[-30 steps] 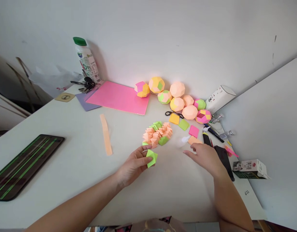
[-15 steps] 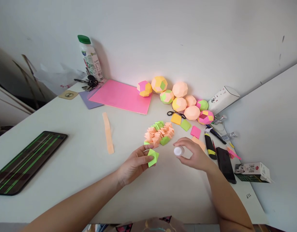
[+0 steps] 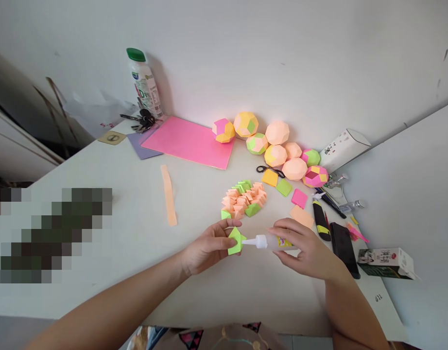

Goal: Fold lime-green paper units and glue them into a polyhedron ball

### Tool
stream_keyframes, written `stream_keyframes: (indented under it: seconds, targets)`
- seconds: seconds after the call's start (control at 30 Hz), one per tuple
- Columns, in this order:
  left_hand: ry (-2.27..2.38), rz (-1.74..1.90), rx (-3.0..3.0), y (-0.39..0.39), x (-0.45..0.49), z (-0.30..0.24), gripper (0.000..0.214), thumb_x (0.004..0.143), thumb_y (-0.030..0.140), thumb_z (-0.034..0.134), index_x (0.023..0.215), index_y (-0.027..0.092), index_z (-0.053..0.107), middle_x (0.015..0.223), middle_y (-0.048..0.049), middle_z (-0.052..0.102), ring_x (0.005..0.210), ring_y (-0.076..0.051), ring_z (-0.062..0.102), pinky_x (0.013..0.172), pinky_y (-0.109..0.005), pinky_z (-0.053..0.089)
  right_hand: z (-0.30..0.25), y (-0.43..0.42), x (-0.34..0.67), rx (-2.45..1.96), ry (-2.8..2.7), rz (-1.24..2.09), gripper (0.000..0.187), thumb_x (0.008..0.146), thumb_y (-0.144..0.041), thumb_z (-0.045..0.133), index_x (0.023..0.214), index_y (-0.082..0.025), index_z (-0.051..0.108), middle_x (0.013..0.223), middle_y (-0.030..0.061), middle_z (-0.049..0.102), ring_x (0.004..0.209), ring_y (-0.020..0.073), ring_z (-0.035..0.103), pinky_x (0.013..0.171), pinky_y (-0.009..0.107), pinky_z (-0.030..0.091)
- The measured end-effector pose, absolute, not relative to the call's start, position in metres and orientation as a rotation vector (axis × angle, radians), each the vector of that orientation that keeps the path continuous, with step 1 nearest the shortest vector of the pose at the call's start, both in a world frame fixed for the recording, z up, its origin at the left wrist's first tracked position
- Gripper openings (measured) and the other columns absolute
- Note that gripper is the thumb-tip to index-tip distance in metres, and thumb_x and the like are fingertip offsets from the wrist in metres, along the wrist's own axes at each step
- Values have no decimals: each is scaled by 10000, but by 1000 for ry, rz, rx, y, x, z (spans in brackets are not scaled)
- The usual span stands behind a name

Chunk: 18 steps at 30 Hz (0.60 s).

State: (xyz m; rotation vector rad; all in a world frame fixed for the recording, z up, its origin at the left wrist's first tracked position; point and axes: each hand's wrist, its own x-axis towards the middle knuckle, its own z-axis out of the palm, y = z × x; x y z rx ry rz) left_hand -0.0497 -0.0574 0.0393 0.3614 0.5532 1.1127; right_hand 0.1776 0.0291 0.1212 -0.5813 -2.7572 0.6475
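Two grips: left fingers (image 3: 224,224) pinched the green paper (image 3: 236,236); right fingers (image 3: 290,225) held the squeeze bottle (image 3: 272,241), nozzle (image 3: 249,241) at the paper's right edge. Counter (image 3: 242,296) gave moving room between fingers and near edge.

Taupe top (image 3: 211,339) w/ pink & blk triangle patches (image 3: 190,339) either side of its thin curvy line (image 3: 224,334) (print or stitching, unclear), forearms (image 3: 136,294) bare.

Folded paper (image 3: 236,237): bright green, pointed. Bottle (image 3: 272,242): whitish, yellow label, sideways, right of the folded paper, nozzle (image 3: 250,241) at its edge.
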Motion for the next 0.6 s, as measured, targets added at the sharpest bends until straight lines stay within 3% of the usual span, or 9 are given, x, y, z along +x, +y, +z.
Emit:
stream_keyframes:
  seconds: [0.27,0.6]
  targets:
    - [499,1098,366,-59,-49,40,376,647,131,722,985,193,570,724,3,619,646,-159,608,688,-318,442,120,29,175,-592,-2786,668,396,809,-154,533,1196,-240,536,1051,108,564,944,212,568,777,325,514]
    - [454,1087,302,-57,-49,40,348,657,124,711,971,189,577,707,-10,627,639,-153,603,688,-317,438,119,27,169,-662,-2795,649,256,836,-162,521,1087,-213,522,1031,101,592,959,223,556,800,357,496]
